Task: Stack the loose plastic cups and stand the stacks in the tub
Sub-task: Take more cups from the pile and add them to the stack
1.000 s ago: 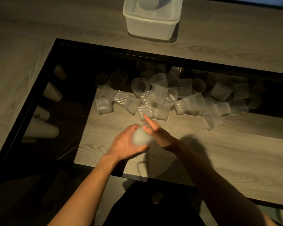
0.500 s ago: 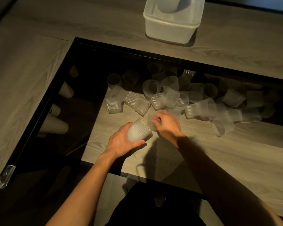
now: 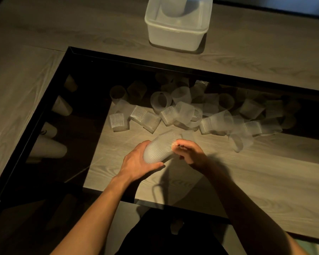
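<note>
My left hand (image 3: 137, 162) grips a short stack of ribbed translucent cups (image 3: 157, 149), lying on its side just above the wooden surface. My right hand (image 3: 191, 153) is at the stack's open end, fingers curled around one more cup (image 3: 187, 134), which looks faint and blurred. Behind my hands, several loose cups (image 3: 182, 111) lie scattered in a row, most on their sides. The white plastic tub (image 3: 173, 36) stands at the far edge, with one cup stack (image 3: 173, 6) upright inside it.
A black frame (image 3: 50, 107) borders the glass panel around the work area. Cup reflections (image 3: 60, 107) show in the dark glass on the left. Wooden tabletop (image 3: 265, 172) stretches to the right of my hands.
My right hand reached forward to the pile, took a cup and came back to the open end of the stack. My left hand kept hold of the stack and tilted it.
</note>
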Tool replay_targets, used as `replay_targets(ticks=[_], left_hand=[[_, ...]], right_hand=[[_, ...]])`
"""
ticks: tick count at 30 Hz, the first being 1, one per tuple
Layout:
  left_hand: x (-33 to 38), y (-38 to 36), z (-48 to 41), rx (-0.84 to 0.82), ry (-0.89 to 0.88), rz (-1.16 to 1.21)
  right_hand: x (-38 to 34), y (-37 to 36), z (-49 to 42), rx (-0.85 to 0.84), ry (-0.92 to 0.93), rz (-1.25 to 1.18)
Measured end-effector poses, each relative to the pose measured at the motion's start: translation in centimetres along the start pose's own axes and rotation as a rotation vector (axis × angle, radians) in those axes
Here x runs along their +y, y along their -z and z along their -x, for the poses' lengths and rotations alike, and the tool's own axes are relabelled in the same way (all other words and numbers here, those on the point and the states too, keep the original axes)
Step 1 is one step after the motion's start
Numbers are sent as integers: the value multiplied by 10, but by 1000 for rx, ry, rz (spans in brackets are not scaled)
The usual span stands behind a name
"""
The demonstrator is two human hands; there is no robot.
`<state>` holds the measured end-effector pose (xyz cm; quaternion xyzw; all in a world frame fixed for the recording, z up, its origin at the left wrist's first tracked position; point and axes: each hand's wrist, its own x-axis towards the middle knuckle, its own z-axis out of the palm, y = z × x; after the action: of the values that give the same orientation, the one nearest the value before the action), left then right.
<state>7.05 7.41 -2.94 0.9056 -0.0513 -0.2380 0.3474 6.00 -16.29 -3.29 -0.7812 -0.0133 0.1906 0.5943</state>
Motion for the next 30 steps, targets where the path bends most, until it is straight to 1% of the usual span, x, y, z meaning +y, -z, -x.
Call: replay_targets(ticks=[3,5,8,10,11,12,13,14,16,17,18,19,20,21,22,23,24,25,26,27,28,30], left_hand=[[5,-5,0,-7,-56,-35],[9,-9,-1,-23,-85,-50],[8,-13,-2,-46,-37,19],[6,-16,-3,-47,-10,36],[6,-17,-4,-45,2,42],[7,-18,-4,-42,13,48],[7,-18,-5,-40,20,53],[7,-18,-6,-41,24,55],[6,-18,-6,-58,19,44],[5,-18,-5,-68,17,36],[4,-18,-4,-76,17,30],[4,-19,-4,-83,17,29],[4,-20,-4,-86,15,30],[5,-20,-4,-88,11,33],[6,-20,-4,-90,7,34],[7,-21,-4,-92,0,33],[7,-21,-4,-94,-6,29],[7,-23,-3,-99,-11,24],[7,-24,-3,-107,-18,20],[8,-25,-2,-117,-25,17],[9,-26,-2,-130,-33,15],[12,-28,-3,-150,-50,19]], right_hand=[[5,9,-1,-21,-32,46],[8,9,-2,-33,41,155],[7,0,-3,5,229,284],[2,-4,2,112,194,221],[-1,-2,5,224,190,220],[1,0,8,355,205,275],[4,3,11,438,208,375],[11,8,14,437,168,492],[30,13,22,212,41,748],[40,13,27,113,33,848],[50,12,31,52,29,905],[57,13,36,46,27,932],[62,15,39,84,41,918],[62,17,40,160,57,862],[60,17,40,268,41,741],[51,17,39,386,-37,538],[40,13,35,479,-169,248],[31,9,30,534,-277,-73],[23,7,23,576,-332,-373],[15,6,17,602,-365,-592],[6,6,11,610,-396,-763],[-2,3,2,595,-482,-968]])
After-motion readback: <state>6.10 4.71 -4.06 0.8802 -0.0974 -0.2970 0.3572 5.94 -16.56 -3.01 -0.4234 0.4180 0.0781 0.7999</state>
